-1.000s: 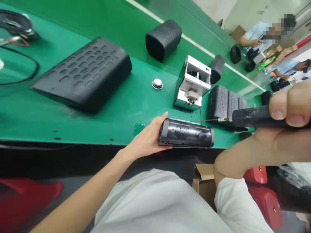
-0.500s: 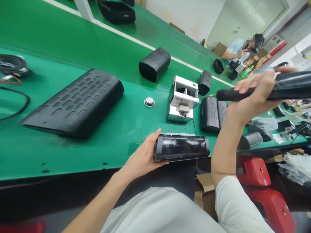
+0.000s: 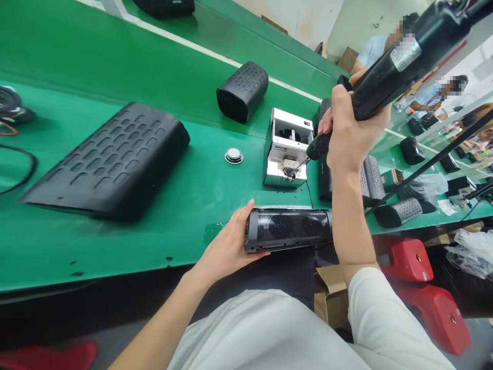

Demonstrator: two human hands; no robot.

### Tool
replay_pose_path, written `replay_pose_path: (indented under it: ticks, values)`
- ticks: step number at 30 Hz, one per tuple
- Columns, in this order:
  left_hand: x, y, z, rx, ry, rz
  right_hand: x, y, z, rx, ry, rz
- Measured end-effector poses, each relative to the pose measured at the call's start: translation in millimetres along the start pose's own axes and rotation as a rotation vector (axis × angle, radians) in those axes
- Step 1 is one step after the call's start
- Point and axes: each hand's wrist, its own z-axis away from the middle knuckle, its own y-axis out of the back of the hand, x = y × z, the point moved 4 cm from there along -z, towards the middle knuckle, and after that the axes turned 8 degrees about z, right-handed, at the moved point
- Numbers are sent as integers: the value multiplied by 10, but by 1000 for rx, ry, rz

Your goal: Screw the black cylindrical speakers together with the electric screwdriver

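Observation:
My left hand (image 3: pixel 233 237) is closed around the left end of a black speaker (image 3: pixel 289 229) lying at the table's front edge. Two round perforated patches show on the speaker's upward face. My right hand (image 3: pixel 352 128) grips a black electric screwdriver (image 3: pixel 389 77), tilted with its body up to the right. Its thin bit points down left, with the tip at the front outlet of a white screw feeder (image 3: pixel 289 149). Whether a screw sits on the bit is too small to tell. The feeder stands just behind the speaker.
A large black textured housing (image 3: pixel 111 159) lies to the left, with a smaller one (image 3: pixel 242 91) behind. A round metal-rimmed disc (image 3: pixel 233 155) rests left of the feeder. More housings (image 3: pixel 398 212) are at right, near red stools (image 3: pixel 412 259). Co-workers (image 3: pixel 372 51) sit beyond.
My right hand has moved left and swung the screwdriver from nearly level to steeply tilted, bringing its bit to the feeder's outlet. My left hand still holds the speaker in place.

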Motion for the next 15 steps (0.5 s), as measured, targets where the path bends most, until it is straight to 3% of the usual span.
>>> replay_pose_path:
  ticks: [4, 7, 10, 15]
  values:
    - [4, 10, -7, 8, 7, -7, 143, -50, -47, -44, -48, -146]
    - [16, 8, -23, 12, -25, -4, 100, -16, -46, -22, -22, -171]
    - [8, -4, -37, 26, -51, -5, -131, 103, 1, 16, 9, -182]
    - [-21, -3, -56, 46, -78, -3, -816, 536, 213, 87, 26, -348]
